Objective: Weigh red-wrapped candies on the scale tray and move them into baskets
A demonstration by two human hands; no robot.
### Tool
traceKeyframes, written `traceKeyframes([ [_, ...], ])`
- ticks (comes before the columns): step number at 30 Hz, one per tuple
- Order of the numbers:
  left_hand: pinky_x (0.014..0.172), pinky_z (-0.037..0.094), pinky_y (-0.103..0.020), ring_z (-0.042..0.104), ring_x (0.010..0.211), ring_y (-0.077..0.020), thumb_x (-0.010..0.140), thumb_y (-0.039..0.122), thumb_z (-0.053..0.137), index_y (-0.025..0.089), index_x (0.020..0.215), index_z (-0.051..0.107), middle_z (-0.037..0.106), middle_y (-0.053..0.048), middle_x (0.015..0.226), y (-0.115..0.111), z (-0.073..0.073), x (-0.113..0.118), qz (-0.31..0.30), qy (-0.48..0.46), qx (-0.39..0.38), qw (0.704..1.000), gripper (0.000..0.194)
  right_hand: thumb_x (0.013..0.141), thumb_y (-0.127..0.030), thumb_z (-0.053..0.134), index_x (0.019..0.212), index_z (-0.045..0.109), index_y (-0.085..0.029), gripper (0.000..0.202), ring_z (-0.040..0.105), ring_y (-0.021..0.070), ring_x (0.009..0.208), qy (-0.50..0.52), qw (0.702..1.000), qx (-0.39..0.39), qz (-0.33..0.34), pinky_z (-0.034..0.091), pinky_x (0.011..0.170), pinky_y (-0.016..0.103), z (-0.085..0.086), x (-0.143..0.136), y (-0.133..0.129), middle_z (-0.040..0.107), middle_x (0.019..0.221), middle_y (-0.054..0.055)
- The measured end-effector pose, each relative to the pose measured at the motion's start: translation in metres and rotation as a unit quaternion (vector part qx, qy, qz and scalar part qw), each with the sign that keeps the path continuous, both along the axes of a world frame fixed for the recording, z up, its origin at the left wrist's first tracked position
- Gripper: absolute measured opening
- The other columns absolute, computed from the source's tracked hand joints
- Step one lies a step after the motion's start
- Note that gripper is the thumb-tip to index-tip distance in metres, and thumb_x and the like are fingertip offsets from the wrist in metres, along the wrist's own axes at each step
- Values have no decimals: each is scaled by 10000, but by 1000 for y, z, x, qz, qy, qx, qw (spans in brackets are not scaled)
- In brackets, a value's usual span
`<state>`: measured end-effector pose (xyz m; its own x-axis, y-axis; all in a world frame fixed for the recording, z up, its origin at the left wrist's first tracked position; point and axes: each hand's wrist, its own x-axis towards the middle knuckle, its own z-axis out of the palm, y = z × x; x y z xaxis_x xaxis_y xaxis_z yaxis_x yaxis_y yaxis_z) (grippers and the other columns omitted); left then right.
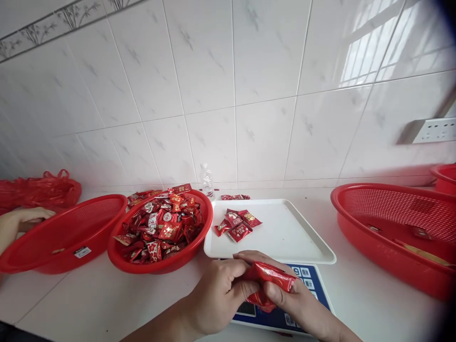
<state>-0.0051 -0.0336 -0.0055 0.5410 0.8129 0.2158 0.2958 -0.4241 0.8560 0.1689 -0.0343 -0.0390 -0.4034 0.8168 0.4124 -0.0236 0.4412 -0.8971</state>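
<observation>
My left hand and my right hand meet low in the middle of the head view. Both are closed on a shiny red snack packet, with thumbs pressed against its near side. Fingers cover part of it, so I cannot tell whether there is more than one packet. Beneath my hands is a blue scale keypad, partly covered by them. Just beyond, a white tray holds several small red packets on its left side. Left of the tray, a red basket is heaped with red packets.
Another red basket stands at the left, with a person's hand at its far rim. A large red basket stands at the right. A clear bottle and red plastic bags are by the tiled wall.
</observation>
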Motion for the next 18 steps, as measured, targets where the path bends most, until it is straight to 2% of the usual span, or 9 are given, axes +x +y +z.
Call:
traceKeyframes([
  [4, 668, 493, -226, 635, 742, -163, 866, 314, 567, 174, 852, 696, 695, -35, 786, 5, 3, -20, 28, 3, 1, 1000, 191, 885, -525, 508, 1176, 660, -275, 413, 618, 277, 1099, 18, 998, -47, -37, 488, 940, 449, -17, -1, 2, 668, 1184, 109],
  [7, 660, 489, -231, 625, 713, -154, 872, 334, 544, 192, 864, 680, 688, -21, 763, 27, 9, -42, 126, 17, 66, 990, 197, 869, -562, 506, 1116, 691, -236, 449, 640, 286, 1058, 96, 983, -100, -118, 492, 942, 439, -30, 1, 5, 697, 1119, 122],
  [9, 687, 487, -246, 627, 739, -161, 882, 295, 507, 209, 890, 667, 689, -16, 793, 53, 15, -60, 204, 75, 118, 969, 182, 854, -582, 518, 1083, 703, -216, 469, 638, 292, 1058, 143, 966, -115, -183, 485, 955, 434, -33, 2, 7, 706, 1092, 126],
  [11, 748, 486, -268, 641, 824, -180, 868, 192, 479, 217, 930, 658, 702, -27, 892, 85, 18, -77, 238, 169, 117, 949, 191, 841, -585, 538, 1057, 709, -208, 466, 629, 297, 1070, 177, 953, -119, -214, 486, 957, 429, -33, 1, 7, 704, 1094, 125],
  [13, 832, 464, -301, 629, 940, -213, 859, 137, 464, 202, 927, 651, 692, -60, 978, 114, 18, -91, 269, 290, 133, 909, 209, 834, -577, 555, 1044, 711, -207, 453, 625, 300, 1077, 201, 949, -121, -212, 497, 944, 431, -33, -1, 7, 698, 1103, 124],
  [15, 919, 417, -346, 561, 1100, -262, 817, 118, 532, 180, 952, 639, 648, -109, 1107, 136, 15, -101, 295, 378, 142, 866, 183, 823, -565, 580, 1044, 709, -210, 438, 642, 301, 1050, 209, 949, -124, -201, 514, 922, 438, -36, -1, 8, 705, 1082, 122],
  [16, 942, 397, -365, 527, 1148, -285, 778, 101, 577, 168, 955, 633, 627, -130, 1145, 144, 13, -104, 306, 398, 140, 853, 198, 817, -557, 593, 1052, 706, -211, 433, 651, 300, 1031, 209, 949, -128, -197, 519, 915, 443, -38, 0, 9, 710, 1068, 122],
  [18, 940, 385, -382, 518, 1154, -309, 696, 47, 629, 154, 915, 629, 628, -152, 1128, 155, 10, -109, 324, 405, 123, 846, 244, 812, -542, 611, 1071, 700, -210, 431, 664, 297, 1003, 207, 950, -135, -192, 517, 915, 454, -42, 2, 11, 716, 1052, 124],
])
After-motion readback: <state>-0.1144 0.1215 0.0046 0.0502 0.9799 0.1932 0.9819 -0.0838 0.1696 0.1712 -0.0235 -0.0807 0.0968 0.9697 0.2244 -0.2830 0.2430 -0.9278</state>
